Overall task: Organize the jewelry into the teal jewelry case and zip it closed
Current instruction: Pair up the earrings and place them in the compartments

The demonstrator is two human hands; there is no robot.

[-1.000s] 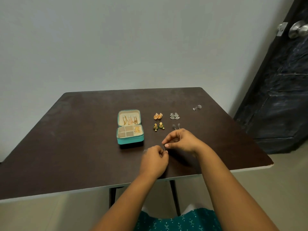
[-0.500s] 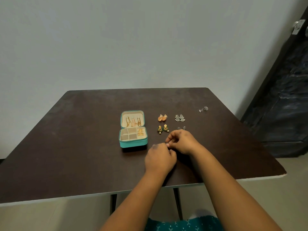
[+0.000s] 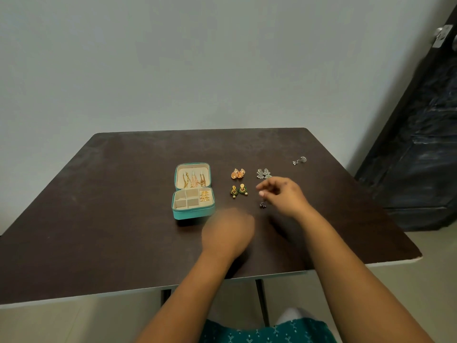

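Head view: at frame centre-left the open teal jewelry case [image 3: 193, 193] sits on the dark worktop [image 3: 99, 206]. Left hand [image 3: 226, 232] is blurred, its fingers unreadable. Right hand [image 3: 284, 194] hovers, fingers loosely curled, above a small dark earring [image 3: 262, 205].

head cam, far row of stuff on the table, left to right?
teal jewelry case (lid open) → orange-gold earring pair → silver earring pair → small silver earring, set apart near the right edge.
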